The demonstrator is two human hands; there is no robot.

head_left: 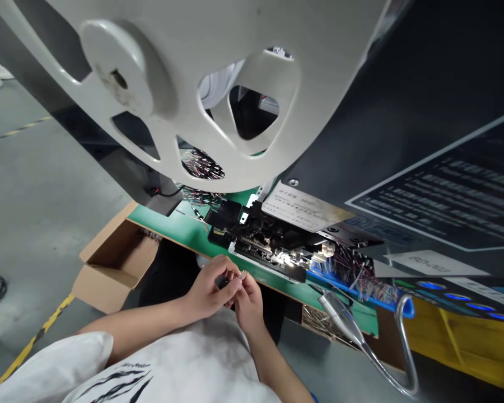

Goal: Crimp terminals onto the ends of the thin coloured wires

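My left hand (213, 288) and my right hand (250, 302) meet in front of my chest, just short of the green table edge. Both are closed, with fingertips pinched together at one spot. Whatever lies between them is too small and too covered to make out. Beyond the hands sits a machine's metal working part (273, 252), lit by a bright lamp. To its right, a blue tray (340, 284) holds many thin wires (353, 268). Another heap of wires (201, 165) lies behind the large grey reel (243, 168).
An open cardboard box (113, 268) stands left of the green tabletop (151, 218). A silver gooseneck lamp (340, 316) bends out at the right front. The dark machine housing (424, 112) overhangs the right side. A yellow bin (441, 341) is at the lower right.
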